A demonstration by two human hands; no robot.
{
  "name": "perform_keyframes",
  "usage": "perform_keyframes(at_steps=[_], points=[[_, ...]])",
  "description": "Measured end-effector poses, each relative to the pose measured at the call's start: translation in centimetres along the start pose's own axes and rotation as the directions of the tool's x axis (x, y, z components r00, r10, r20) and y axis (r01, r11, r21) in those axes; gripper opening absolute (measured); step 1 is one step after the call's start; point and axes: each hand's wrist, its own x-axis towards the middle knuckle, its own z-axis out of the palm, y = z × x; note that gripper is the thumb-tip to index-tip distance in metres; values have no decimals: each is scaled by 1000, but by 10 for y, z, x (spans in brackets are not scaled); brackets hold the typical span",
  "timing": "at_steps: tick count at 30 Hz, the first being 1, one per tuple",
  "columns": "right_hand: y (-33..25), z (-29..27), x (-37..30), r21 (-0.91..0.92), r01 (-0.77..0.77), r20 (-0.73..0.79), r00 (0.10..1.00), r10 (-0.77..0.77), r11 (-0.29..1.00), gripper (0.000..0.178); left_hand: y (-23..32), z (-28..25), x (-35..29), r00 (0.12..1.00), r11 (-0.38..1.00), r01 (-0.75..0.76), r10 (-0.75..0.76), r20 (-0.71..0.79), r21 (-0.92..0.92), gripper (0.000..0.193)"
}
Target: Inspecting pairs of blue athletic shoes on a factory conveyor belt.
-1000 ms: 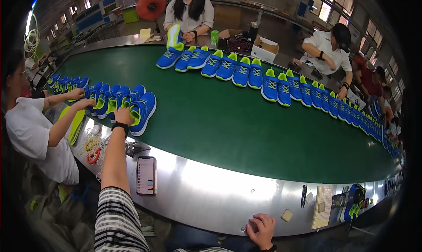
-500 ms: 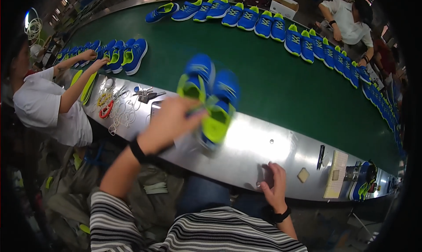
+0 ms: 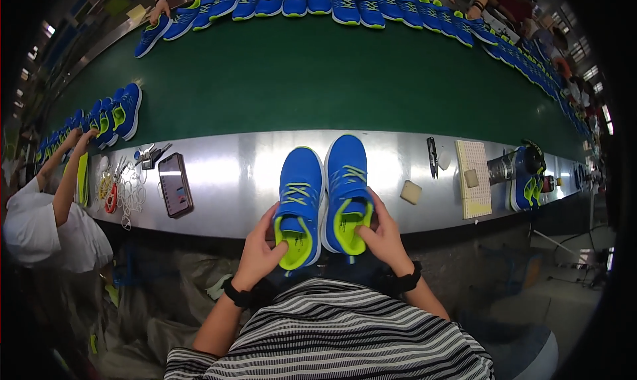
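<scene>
Head view: left hand (image 3: 260,253) clamped on left shoe (image 3: 300,178) near the heel, thumb in the opening; right hand (image 3: 387,239) same on right shoe (image 3: 348,164). Hands apart. Blue pair side by side, toes away, at metal counter (image 3: 229,174) near edge. Phone (image 3: 174,185) left, tan block (image 3: 411,192) right.

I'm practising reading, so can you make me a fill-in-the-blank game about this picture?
1. The number of shoes held by the left hand and right hand together is ____.
2. The outside of these shoes is mostly ____ in colour.
3. Left or right: the phone lies to the ____ of these shoes.
4. The wide surface beyond the metal counter is coloured ____.

Missing words: two; blue; left; green.
</scene>
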Motion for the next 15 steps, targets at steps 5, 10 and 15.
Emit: perform_keyframes(at_steps=[5,10,15], points=[[1,5,-5,361,-309,92,951,296,880,47,-23,-4,-1,966,904,225,-159,202,-364,64],[-5,7,-11,502,-147,203,978,49,852,54,-30,2,0,961,718,276,-186,206,-638,49],[-17,8,-6,527,-182,107,983,148,830,70,17,1,-2,993,849,-80,111,29,-522,62]])
